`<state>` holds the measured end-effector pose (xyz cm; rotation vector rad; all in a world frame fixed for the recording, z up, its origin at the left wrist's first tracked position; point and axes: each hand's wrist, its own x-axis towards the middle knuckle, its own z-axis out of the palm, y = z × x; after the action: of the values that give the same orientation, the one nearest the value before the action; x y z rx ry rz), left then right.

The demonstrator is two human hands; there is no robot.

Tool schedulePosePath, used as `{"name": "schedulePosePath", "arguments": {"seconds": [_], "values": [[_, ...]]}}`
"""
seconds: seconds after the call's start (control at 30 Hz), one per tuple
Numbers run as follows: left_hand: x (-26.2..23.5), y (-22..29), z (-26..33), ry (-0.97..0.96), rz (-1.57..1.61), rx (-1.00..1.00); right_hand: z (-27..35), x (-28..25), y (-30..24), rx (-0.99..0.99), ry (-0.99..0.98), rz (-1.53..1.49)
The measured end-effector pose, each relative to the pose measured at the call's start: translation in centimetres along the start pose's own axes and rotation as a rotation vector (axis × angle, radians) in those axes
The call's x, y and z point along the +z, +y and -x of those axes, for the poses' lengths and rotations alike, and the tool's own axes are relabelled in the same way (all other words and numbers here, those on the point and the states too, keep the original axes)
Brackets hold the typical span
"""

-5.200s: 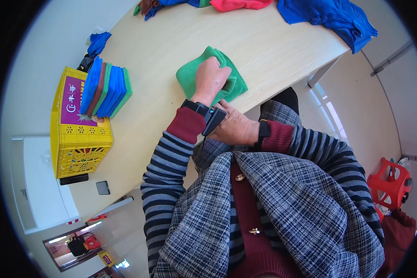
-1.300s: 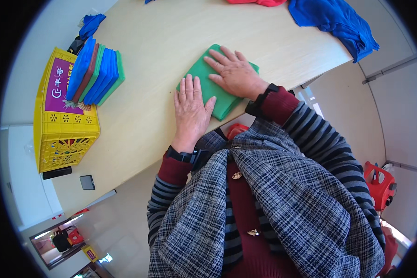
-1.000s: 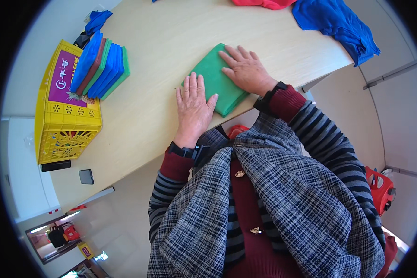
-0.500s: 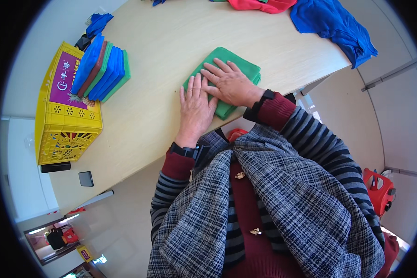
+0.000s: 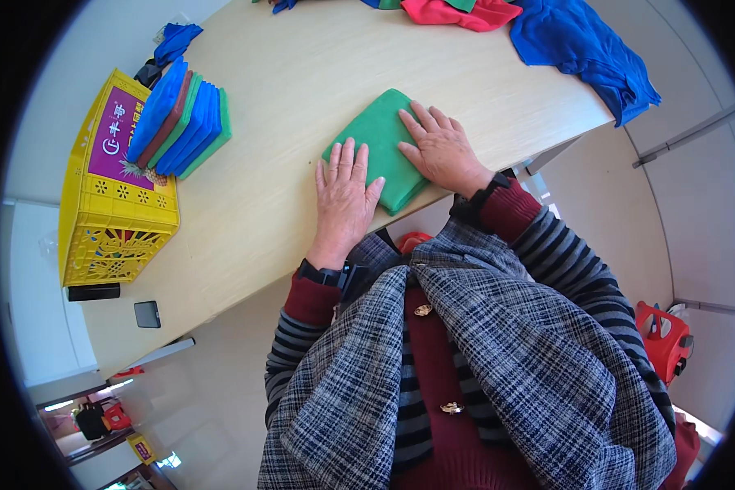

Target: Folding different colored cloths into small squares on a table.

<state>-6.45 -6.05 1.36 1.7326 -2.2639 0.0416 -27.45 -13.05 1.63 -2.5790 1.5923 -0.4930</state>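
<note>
A folded green cloth (image 5: 381, 147) lies flat on the pale table near its front edge. My left hand (image 5: 343, 193) rests open along its left side, fingers stretched out, fingertips on the fabric. My right hand (image 5: 447, 153) lies on the cloth's right side, fingers spread, the thumb over the top layer. Neither hand grips anything. To the left, a stack of folded cloths (image 5: 189, 131) in blue, green and brown leans on edge against a yellow crate.
The yellow plastic crate (image 5: 116, 214) stands on the table's left side, with a dark phone (image 5: 148, 314) nearby. Crumpled blue cloth (image 5: 576, 49) hangs over the far right edge beside red cloth (image 5: 457, 14). A red jug (image 5: 665, 341) sits at the right, below table height.
My right hand has slid rightward, off my left hand and toward the cloth's right edge. The left hand stays nearly in place. More of the green cloth's top shows.
</note>
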Motion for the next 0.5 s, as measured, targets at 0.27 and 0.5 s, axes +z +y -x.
{"name": "schedulePosePath", "arguments": {"seconds": [0.27,0.5], "values": [[-5.9,-0.3,-0.6,0.003,0.294,0.094,3.6,-2.7,-1.0,-0.022,-0.093,-0.061],[-23.1,15.8,3.4,0.154,1.479,0.639,4.5,-3.7,-1.0,-0.100,-0.016,-0.053]]}}
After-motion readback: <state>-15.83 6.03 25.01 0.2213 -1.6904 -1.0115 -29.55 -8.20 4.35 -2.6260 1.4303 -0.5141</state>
